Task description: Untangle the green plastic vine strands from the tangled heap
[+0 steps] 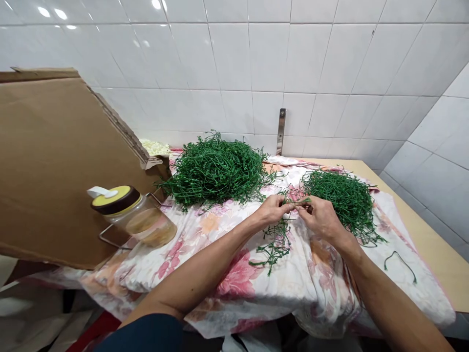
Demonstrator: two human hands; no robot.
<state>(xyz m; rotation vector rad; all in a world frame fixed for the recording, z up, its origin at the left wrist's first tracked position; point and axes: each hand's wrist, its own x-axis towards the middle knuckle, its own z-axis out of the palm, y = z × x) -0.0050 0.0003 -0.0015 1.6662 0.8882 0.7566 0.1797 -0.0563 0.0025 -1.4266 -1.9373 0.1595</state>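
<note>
Right of centre, my left hand (275, 210) and right hand (323, 218) are pinching a stem (296, 202), ideally pressing lightly.

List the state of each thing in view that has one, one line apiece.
Left hand: closed, pinching thin green strands
Right hand: closed, pinching them too
Large green strand pile: heaped, tangled
Smaller green strand pile: heaped, tangled
Single green strand: loose, bent
Clear jar with yellow-and-dark lid: lid on
White floral cloth: spread, wrinkled
</note>
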